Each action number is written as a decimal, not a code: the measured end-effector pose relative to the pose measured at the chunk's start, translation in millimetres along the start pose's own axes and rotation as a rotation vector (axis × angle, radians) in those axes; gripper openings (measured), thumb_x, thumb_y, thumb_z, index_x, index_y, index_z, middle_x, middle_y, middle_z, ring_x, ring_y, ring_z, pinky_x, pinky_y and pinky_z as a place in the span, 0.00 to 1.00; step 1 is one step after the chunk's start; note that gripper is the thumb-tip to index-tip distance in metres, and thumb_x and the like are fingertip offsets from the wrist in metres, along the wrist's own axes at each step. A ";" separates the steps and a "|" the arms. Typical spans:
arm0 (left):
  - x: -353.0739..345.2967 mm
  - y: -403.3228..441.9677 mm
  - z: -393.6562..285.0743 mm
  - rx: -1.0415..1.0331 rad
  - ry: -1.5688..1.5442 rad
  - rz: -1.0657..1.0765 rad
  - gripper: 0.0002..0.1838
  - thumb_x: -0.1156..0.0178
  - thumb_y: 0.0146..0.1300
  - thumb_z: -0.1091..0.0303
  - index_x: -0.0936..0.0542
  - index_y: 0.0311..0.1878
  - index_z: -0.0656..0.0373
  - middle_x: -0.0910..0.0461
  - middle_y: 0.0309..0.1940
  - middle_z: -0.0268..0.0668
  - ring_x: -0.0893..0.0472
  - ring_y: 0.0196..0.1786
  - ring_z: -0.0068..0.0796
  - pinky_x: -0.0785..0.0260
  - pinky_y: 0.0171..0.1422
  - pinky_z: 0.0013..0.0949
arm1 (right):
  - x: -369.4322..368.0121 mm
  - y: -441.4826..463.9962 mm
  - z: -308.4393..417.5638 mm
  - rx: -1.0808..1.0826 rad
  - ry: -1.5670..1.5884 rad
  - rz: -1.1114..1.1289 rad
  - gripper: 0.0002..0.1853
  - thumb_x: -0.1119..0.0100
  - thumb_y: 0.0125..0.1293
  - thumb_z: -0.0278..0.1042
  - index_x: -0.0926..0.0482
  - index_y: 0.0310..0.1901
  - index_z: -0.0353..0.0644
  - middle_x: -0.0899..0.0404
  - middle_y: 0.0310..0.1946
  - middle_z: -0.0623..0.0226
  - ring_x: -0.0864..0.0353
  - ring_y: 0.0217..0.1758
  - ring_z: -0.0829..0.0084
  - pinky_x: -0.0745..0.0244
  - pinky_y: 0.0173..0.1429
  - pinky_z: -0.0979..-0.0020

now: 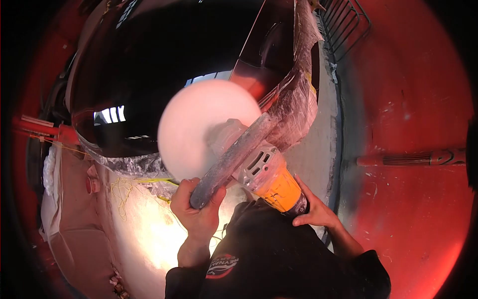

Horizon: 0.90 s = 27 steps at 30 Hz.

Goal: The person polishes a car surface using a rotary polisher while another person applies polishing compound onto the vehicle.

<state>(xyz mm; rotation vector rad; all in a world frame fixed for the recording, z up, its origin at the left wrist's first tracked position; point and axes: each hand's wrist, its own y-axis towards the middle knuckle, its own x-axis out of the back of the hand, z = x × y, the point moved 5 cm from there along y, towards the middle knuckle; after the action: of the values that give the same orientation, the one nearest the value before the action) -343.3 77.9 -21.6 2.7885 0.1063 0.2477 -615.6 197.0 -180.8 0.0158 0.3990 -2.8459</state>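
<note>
A polisher [280, 188] with a yellow body crosses the middle of the view, its round white pad [199, 124] smooth-looking and lying over the edge of a glossy black car panel [134, 65]. My left hand [196, 202] is wrapped round the lower end of the polisher's long grey handle [234, 159]. At the rear end of the yellow body, my right hand [316, 209] grips the tool, thumb on the near side and fingers on the far side. The pad hides the panel under it.
Crinkled clear plastic [298, 107] covers the car's right edge. A yellow cord [122, 192] lies on the floor at the left, near brown sheeting [79, 219]. A metal rack [346, 25] stands at the top right, beside a red wall [413, 114].
</note>
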 end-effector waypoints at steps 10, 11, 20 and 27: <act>-21.8 17.1 14.3 0.272 -0.279 0.144 0.16 0.22 0.63 0.62 0.20 0.38 0.63 0.16 0.32 0.30 0.25 0.36 0.13 0.31 0.41 0.23 | -11.7 -47.8 41.8 -0.233 -0.359 -0.315 0.69 0.11 0.44 0.47 0.51 0.81 0.38 0.24 0.66 0.42 0.22 0.71 0.50 0.28 0.74 0.57; -25.5 15.6 17.5 0.301 -0.289 0.155 0.16 0.23 0.64 0.63 0.20 0.38 0.63 0.17 0.32 0.30 0.25 0.36 0.13 0.32 0.40 0.23 | -4.1 -52.1 45.8 -0.246 -0.399 -0.315 0.69 0.10 0.44 0.48 0.50 0.81 0.38 0.24 0.67 0.42 0.22 0.71 0.50 0.29 0.74 0.58; -99.3 50.1 6.1 0.241 -0.296 0.221 0.14 0.29 0.70 0.63 0.21 0.41 0.65 0.18 0.28 0.30 0.26 0.33 0.11 0.32 0.35 0.24 | 85.0 -47.8 86.9 -0.191 -0.339 -0.325 0.67 0.09 0.39 0.29 0.46 0.80 0.38 0.26 0.70 0.52 0.27 0.74 0.63 0.32 0.76 0.60; -182.1 125.5 -3.9 0.084 -0.356 0.171 0.11 0.30 0.69 0.68 0.21 0.40 0.65 0.18 0.30 0.30 0.25 0.34 0.13 0.30 0.37 0.25 | 163.8 -19.6 126.7 -0.055 -0.312 -0.346 0.62 0.11 0.39 0.23 0.42 0.76 0.38 0.26 0.65 0.63 0.27 0.69 0.70 0.31 0.73 0.64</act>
<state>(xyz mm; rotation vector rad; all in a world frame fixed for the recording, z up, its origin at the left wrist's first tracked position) -517.3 -57.5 -4.3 2.8767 -0.2125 -0.2195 -775.4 138.2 -61.4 -0.5513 0.4473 -3.0947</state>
